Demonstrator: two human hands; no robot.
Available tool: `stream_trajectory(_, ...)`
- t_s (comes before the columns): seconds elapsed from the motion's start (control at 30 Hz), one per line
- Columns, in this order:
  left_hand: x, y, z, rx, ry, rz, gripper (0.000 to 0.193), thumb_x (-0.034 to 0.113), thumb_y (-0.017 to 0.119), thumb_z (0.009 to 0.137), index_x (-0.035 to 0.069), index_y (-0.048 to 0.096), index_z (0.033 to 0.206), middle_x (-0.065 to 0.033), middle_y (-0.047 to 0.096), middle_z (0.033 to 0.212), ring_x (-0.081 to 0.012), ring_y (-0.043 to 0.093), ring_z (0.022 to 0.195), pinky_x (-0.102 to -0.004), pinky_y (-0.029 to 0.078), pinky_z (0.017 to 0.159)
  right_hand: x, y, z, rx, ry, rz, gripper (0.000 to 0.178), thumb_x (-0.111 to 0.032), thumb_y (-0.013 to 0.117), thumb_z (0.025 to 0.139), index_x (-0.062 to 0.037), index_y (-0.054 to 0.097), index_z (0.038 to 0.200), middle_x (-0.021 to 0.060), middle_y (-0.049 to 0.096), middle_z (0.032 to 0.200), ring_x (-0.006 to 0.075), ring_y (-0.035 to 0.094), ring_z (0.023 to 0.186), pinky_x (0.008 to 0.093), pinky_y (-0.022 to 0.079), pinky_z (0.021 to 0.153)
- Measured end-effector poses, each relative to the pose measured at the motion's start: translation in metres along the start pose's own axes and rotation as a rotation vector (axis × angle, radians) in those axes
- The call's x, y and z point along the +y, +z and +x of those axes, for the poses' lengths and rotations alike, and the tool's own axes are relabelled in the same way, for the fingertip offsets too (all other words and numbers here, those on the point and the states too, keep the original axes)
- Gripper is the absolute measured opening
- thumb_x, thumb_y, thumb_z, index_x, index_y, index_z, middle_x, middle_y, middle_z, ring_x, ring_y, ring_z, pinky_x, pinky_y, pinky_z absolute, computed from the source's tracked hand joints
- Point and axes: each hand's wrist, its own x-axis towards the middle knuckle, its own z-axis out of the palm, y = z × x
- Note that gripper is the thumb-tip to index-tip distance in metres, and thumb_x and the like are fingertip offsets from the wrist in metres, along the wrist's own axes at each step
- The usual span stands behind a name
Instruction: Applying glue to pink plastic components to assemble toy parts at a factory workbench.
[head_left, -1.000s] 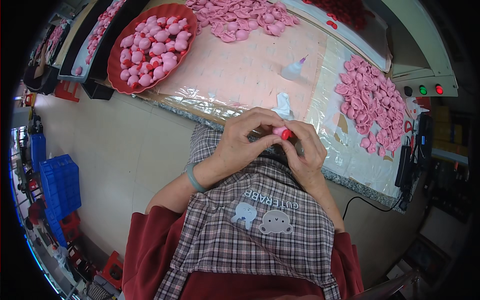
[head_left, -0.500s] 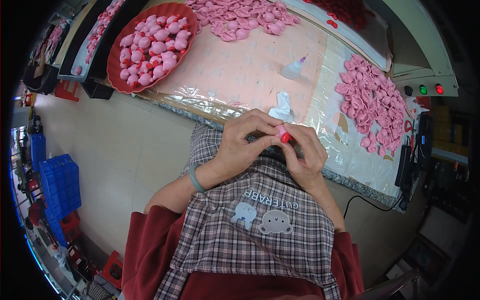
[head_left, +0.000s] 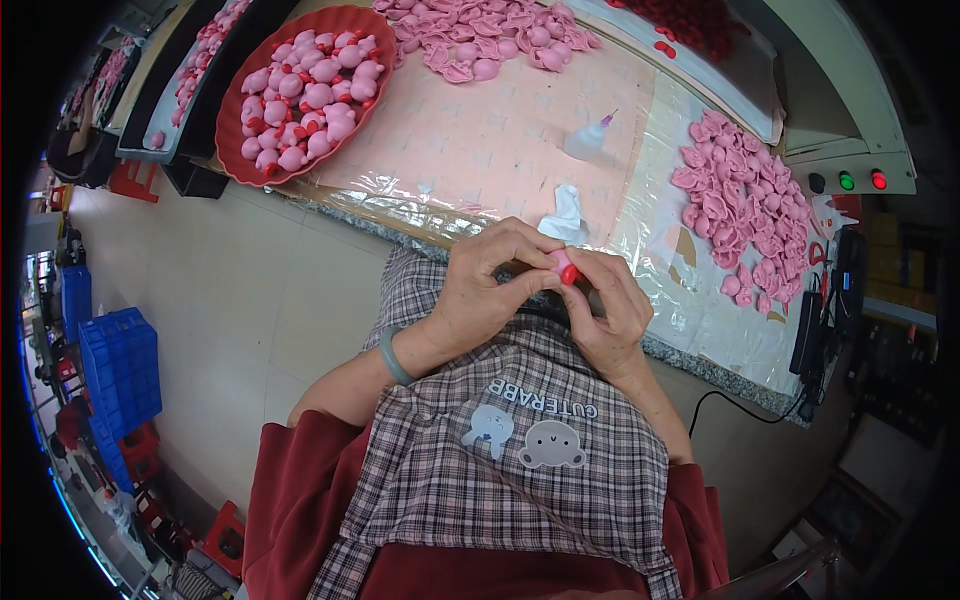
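Note:
Between my two hands, near the table's front edge, is a small pink figure piece (head_left: pixel 560 259) with a glossy red part (head_left: pixel 569 274) on it. My left hand (head_left: pixel 492 268) pinches its left side between thumb and fingers. From the other side, my right hand (head_left: pixel 607 298) grips it with thumb and forefinger at the red part. Fingers cover most of the pink piece. Just beyond my hands lies a crumpled white cloth or tissue (head_left: pixel 564 213). Farther back stands a small translucent bottle (head_left: pixel 586 139) with a purple needle tip.
A red scalloped basin (head_left: pixel 229 135) at the far left holds many pink-and-red pieces. Heaps of pink parts lie at the back (head_left: pixel 480 35) and right (head_left: pixel 745 200). A white-lined tray (head_left: pixel 700 75) holds red parts. Black power strip (head_left: pixel 806 332) at the right edge; blue crates (head_left: pixel 120 365) on the floor.
Almost nothing differs. Both hands keep their pinch on the pink piece, with only a very slight shift of the fingers.

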Motion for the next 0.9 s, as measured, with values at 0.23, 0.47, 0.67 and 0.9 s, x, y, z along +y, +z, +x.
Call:
stream_trajectory(0.23, -0.001, -0.002, 0.002, -0.019, 0.013, -0.004, 0.012, -0.001, 0.073, 0.080, -0.001, 0.067, 0.090, -0.0129, 0.067, 0.102, -0.0165, 0.066, 0.091, -0.0272, 0.055, 0.079, 0.002, 0.001, 0.002, -0.002, -0.015, -0.008, 0.037, 0.005, 0.076, 0.071, 0.0007, 0.067, 0.107, 0.0159, 0.068, 0.095, 0.0252, 0.069, 0.084, 0.0299, 0.055, 0.071)
stream_trajectory(0.47, -0.004, -0.002, 0.003, -0.025, -0.003, -0.016, 0.011, -0.002, 0.072, 0.081, -0.002, 0.066, 0.091, -0.0129, 0.066, 0.103, -0.0158, 0.066, 0.090, -0.0266, 0.056, 0.079, 0.005, 0.003, 0.002, -0.001, -0.007, -0.012, 0.037, 0.005, 0.077, 0.071, 0.0006, 0.067, 0.106, 0.0159, 0.068, 0.094, 0.0254, 0.069, 0.083, 0.0301, 0.055, 0.071)
stream_trajectory(0.67, 0.007, 0.002, 0.007, 0.000, 0.050, 0.086, 0.015, -0.001, 0.073, 0.080, -0.001, 0.066, 0.093, -0.0122, 0.066, 0.103, -0.0165, 0.066, 0.091, -0.0263, 0.055, 0.081, 0.009, 0.001, 0.002, -0.011, 0.089, 0.109, 0.038, 0.003, 0.078, 0.073, 0.0002, 0.064, 0.109, 0.0145, 0.067, 0.099, 0.0220, 0.067, 0.089, 0.0294, 0.054, 0.076)
stream_trajectory(0.9, 0.015, 0.002, 0.005, -0.061, 0.072, -0.017, 0.028, -0.002, 0.071, 0.082, 0.000, 0.059, 0.108, -0.0106, 0.057, 0.114, -0.0180, 0.060, 0.105, -0.0298, 0.051, 0.091, 0.017, 0.006, -0.001, -0.029, 0.385, 0.882, 0.037, 0.003, 0.074, 0.080, 0.0003, 0.060, 0.114, 0.0077, 0.056, 0.114, 0.0152, 0.055, 0.108, 0.0299, 0.046, 0.093)
